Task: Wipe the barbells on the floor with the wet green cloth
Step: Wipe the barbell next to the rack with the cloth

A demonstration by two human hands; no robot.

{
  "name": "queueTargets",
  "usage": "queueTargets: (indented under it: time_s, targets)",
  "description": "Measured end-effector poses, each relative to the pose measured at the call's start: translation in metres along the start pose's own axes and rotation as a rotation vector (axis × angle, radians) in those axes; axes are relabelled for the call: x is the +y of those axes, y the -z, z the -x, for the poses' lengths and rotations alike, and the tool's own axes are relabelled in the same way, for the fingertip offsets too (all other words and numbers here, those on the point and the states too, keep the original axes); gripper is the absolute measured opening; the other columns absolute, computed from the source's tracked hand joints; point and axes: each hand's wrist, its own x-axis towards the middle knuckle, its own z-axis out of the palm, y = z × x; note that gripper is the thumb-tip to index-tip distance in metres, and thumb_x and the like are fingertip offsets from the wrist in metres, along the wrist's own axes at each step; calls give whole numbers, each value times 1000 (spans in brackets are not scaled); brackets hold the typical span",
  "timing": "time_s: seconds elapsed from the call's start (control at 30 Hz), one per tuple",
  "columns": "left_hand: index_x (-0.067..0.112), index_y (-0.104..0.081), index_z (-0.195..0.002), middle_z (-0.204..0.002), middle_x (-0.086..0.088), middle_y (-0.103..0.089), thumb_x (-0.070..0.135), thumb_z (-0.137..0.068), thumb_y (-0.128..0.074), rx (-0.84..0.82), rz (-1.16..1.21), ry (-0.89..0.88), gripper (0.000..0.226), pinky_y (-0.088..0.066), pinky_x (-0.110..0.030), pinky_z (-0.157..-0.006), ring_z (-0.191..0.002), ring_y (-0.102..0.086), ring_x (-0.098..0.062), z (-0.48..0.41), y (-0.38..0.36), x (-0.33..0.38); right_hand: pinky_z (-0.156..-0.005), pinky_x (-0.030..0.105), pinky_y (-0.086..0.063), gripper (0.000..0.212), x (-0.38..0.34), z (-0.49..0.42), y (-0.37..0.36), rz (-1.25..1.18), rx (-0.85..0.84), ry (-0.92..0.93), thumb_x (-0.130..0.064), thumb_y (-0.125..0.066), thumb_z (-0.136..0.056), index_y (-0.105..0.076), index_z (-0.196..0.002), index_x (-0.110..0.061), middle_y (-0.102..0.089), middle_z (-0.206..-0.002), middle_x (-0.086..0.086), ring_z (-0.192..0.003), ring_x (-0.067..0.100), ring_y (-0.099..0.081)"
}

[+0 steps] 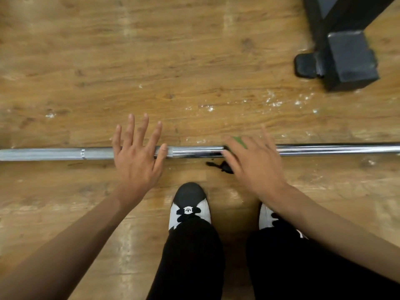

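The wooden floor (pixel 194 50) carries everything here and none of its edges shows; it looks smooth, so the barbell (pixel 43 154), lying straight across it from side to side just ahead of the person's shoes (pixel 189 202), could roll away under a sideways push; a wet wipe would probably also leave the chrome slick and make a steadying palm slip. The black machine frame (pixel 346 57) stands well apart on the far right of the floor, so a long stroke toward that side seems unlikely to meet it; a bar that rolls forward might. White flecks (pixel 272 100) are scattered on the boards beyond the bar, and a cloth dragged off the steel could pick them up and smear them back on.

The left hand (pixel 136 156) is flat, fingers straight and spread, holding nothing; it lies over the bar near the collar, though whether the palm actually presses on the steel I cannot tell. The right hand (pixel 255 161) is blurred, lying over the bar's smooth shaft with the green cloth (pixel 239 141) beneath it; only a corner of cloth shows past the knuckles, and whether the fingers curl round it or press it flat I cannot tell. A small black scrap (pixel 220 165) lies on the floor just beside that hand, on the near side of the bar; it might snag in the cloth.
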Motion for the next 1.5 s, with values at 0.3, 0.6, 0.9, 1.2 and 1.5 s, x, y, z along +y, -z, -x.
queueTargets:
  time_s: [0.3,0.6,0.9,1.2,1.5]
  targets:
    - [19,-60,-147,-157,-11,-51,50,-111,-29,32,-24,32,57,-22,-58,-125,-156,-30,-36,-27,-11,-1,-124,54,-22,42,17,-15,3,-3,19,-319,-36,-34,-109,-69,-115,-16,-72,-108,12,-106,36,-63]
    - [18,-63,-144,-156,-11,-53,52,-107,-29,-47,-28,60,60,-20,-56,-126,-155,-30,-37,-57,-17,-7,-122,55,-26,46,62,-33,-6,35,96,-29,-48,-35,-109,-66,-126,-18,-69,-98,11,-97,34,-64]
    - [16,-66,-141,-148,-10,-60,54,-104,-32,-22,-27,80,63,-21,-55,-125,-151,-37,-39,-85,-27,-9,-115,53,-33,38,5,-73,-11,-29,118,-180,-36,-40,-107,-70,-118,-15,-72,-106,12,-100,35,-62]
    - [19,-62,-145,-150,-10,-59,57,-104,-29,-89,-35,73,65,-18,-53,-126,-153,-34,-39,-104,-28,-14,-120,55,-29,44,61,-73,-10,58,128,-139,-44,-37,-108,-65,-127,-16,-71,-101,15,-99,38,-63]
    - [21,-60,-147,-153,-10,-56,63,-102,-22,-196,-49,105,73,-13,-53,-127,-155,-28,-38,-117,-26,-14,-123,54,-26,40,-10,-105,-25,-40,120,-121,-37,-33,-110,-65,-125,-18,-70,-107,9,-102,36,-61]
